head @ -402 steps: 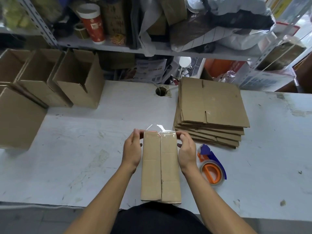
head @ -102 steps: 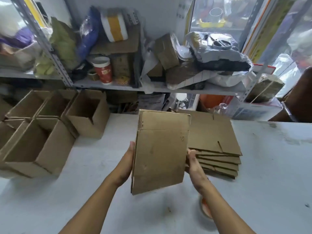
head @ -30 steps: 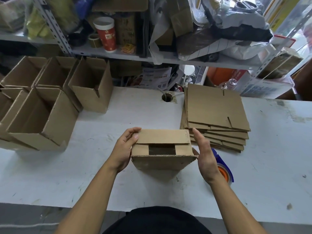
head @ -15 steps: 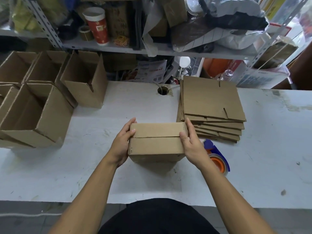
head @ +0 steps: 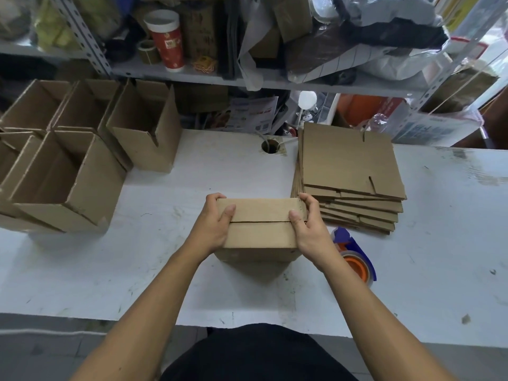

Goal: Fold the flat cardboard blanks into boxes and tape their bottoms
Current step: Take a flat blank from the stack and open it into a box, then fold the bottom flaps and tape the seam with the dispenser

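Note:
A small brown cardboard box (head: 259, 232) stands bottom-up on the white table (head: 170, 265), its two long flaps closed with a seam running left to right. My left hand (head: 215, 225) grips its left end, thumb pressed on the far flap. My right hand (head: 306, 226) grips the right end, thumb on the seam. A stack of flat cardboard blanks (head: 349, 174) lies just beyond my right hand. A tape dispenser (head: 354, 257) with an orange core and blue frame sits on the table to the right, partly hidden by my right forearm.
Several folded open boxes (head: 68, 171) stand at the table's left and back left. A cable hole (head: 270, 146) is in the table behind the box. A cluttered metal shelf (head: 220, 75) with a red cup (head: 166, 41) runs along the back.
The bottom flaps, half open a second ago, are now closed flat. Both hands have shifted to clamp the box's ends with thumbs on top.

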